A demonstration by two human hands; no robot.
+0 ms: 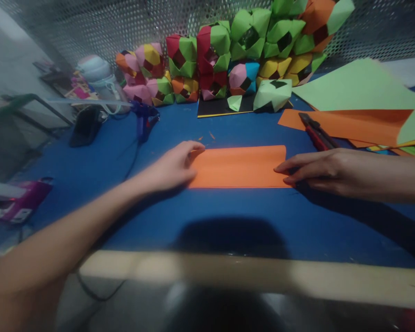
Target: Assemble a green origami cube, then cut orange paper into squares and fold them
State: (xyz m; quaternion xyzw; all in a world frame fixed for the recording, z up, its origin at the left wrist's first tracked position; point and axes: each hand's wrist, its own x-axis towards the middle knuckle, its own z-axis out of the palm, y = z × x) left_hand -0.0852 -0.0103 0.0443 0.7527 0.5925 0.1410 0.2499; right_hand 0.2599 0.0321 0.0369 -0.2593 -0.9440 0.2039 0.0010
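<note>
A sheet of orange paper [240,167] lies lengthwise on the blue tabletop, doubled over, with a rounded fold along its far side and its edges together at the near side. My left hand [174,166] grips its left end, fingers curled at the far corner and thumb lower down. At the right end, my right hand [318,170] holds the near corner between fingertips and thumb. Just beyond my right hand lies a red and black utility knife [316,131], resting partly on another orange strip [359,123].
Several folded-paper blocks [212,60] are stacked along the back against a perforated metal panel. Light green sheets [370,92] lie at the right. A blue glue gun [143,117], a phone [85,127] and a bottle [97,74] stand or lie left; a purple object [26,200] sits nearer.
</note>
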